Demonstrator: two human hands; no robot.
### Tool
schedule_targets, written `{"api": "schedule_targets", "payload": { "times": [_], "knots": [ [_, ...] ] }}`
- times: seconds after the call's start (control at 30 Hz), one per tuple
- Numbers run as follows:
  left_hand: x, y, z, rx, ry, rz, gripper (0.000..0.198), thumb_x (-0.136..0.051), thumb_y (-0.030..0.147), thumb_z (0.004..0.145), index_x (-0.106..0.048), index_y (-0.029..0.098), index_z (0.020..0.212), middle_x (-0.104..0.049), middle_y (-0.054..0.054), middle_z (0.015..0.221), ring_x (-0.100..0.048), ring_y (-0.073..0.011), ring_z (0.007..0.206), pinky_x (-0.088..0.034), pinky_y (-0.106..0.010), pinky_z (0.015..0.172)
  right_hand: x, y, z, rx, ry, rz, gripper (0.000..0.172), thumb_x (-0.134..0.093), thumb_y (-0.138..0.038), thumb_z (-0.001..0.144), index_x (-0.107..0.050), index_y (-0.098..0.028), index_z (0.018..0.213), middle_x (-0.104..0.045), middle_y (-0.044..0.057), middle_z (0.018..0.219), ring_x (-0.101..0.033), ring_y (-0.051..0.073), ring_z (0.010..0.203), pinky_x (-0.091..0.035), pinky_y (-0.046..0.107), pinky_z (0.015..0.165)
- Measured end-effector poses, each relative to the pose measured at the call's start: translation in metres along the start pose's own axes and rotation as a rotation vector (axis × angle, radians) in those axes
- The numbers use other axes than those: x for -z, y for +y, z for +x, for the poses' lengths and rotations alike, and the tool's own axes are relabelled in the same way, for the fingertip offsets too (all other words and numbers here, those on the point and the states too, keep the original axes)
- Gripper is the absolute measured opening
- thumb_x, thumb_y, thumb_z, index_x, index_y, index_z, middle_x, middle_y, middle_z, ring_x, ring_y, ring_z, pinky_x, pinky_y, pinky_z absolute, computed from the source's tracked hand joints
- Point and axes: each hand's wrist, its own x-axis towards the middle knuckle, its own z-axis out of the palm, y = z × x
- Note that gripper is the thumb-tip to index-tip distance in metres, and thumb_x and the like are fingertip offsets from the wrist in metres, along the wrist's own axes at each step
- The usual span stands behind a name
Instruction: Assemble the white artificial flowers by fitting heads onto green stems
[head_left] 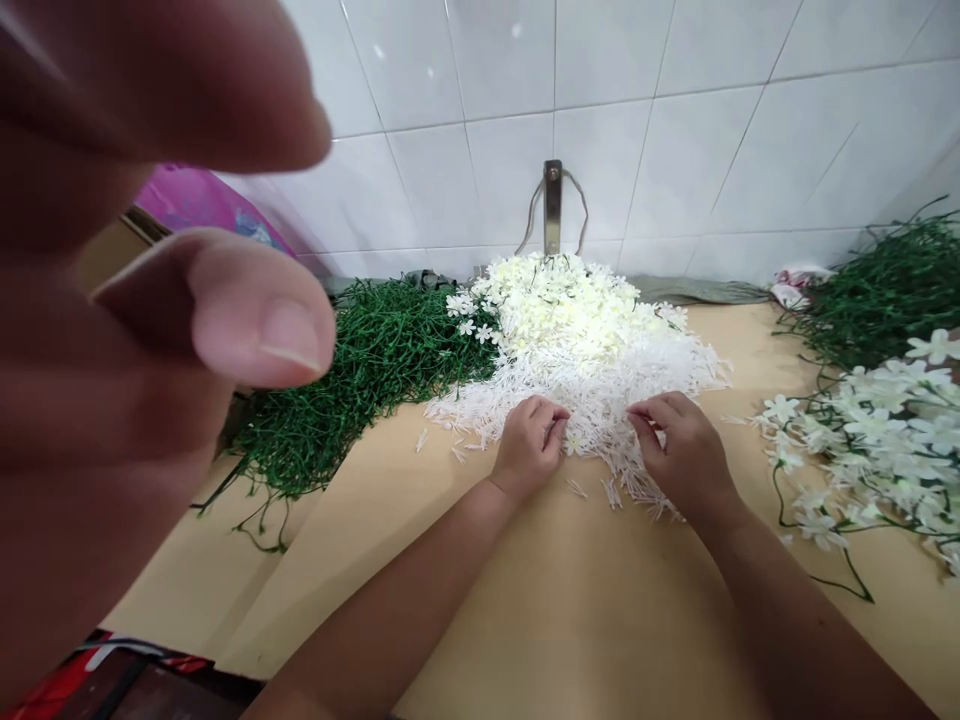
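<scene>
Over the front of a heap of loose white plastic stem pieces, my two hands face each other, a short gap apart. My left hand is closed in a pinch. A small white artificial flower shows right at its fingertips; whether it is gripped or lying behind them I cannot tell. My right hand also pinches, thumb against forefinger, at the heap's right side. What sits between those fingertips is too small to make out. Piled behind are pale artificial blossoms.
Another person's hand looms close to the camera at left, hiding part of the view. Green plastic stems lie left, more green stems far right. White flowers on stems spread at right. A metal bracket stands against the tiled wall.
</scene>
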Motion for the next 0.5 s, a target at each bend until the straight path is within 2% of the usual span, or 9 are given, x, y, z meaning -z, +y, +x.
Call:
{"api": "schedule_targets", "payload": {
  "times": [0.13,0.5],
  "knots": [
    [0.0001,-0.0003,-0.0006,0.006,0.006,0.014,0.016,-0.046,0.021,0.085,-0.062,0.017,0.085,-0.062,-0.006,0.084,-0.056,-0.0173,0.083,-0.045,-0.033,0.077,-0.0005,0.0006,0.0002,-0.001,0.034,0.009,0.014,-0.050,-0.020,0.084,-0.061,-0.014,0.078,-0.056,0.007,0.074,-0.054,0.017,0.067,-0.047,0.031,0.063],
    [0.0065,0.0019,0.0006,0.064,-0.022,0.032,0.016,-0.045,0.022,0.085,-0.061,0.018,0.085,-0.063,-0.006,0.086,-0.056,-0.0182,0.084,-0.044,-0.034,0.077,0.0013,-0.0049,0.0002,-0.049,0.012,0.014,0.013,-0.047,-0.019,0.087,-0.056,-0.016,0.078,-0.054,0.005,0.073,-0.051,0.017,0.070,-0.044,0.030,0.065]
  ]
}}
